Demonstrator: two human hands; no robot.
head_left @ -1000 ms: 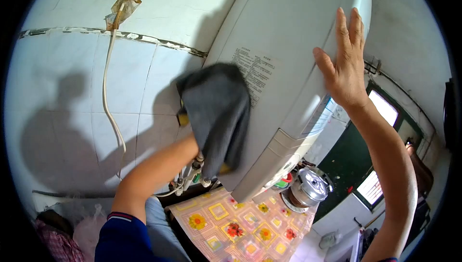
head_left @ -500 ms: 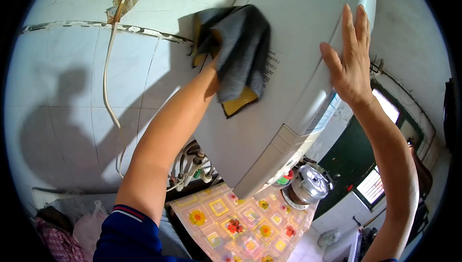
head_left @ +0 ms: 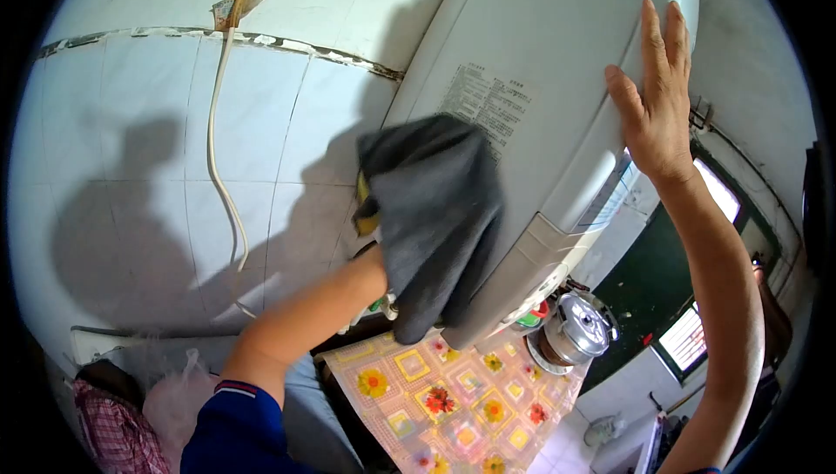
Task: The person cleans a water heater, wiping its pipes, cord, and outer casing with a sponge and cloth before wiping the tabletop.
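Observation:
A dark grey cleaning cloth (head_left: 435,204) with a yellow underside is draped over my left hand (head_left: 376,272) and hides its fingers. Cloth and hand are against the side of a white wall-mounted appliance (head_left: 557,56) that looks like a water heater, below its printed label (head_left: 488,104). My right hand (head_left: 657,113) rests on the appliance's rounded front edge, with the fingers stretched out and the thumb apart. It holds nothing.
Below the appliance stands a table with a flowered tablecloth (head_left: 418,404), bearing a shiny metal pot (head_left: 579,326). A white cable (head_left: 213,143) hangs down the tiled wall at left. Plastic bags (head_left: 178,396) lie at lower left; a dark green door (head_left: 636,300) is at right.
My left hand has moved the cloth down along the appliance's side, uncovering more of the printed label. My right hand stays on the front edge; the view has shifted slightly.

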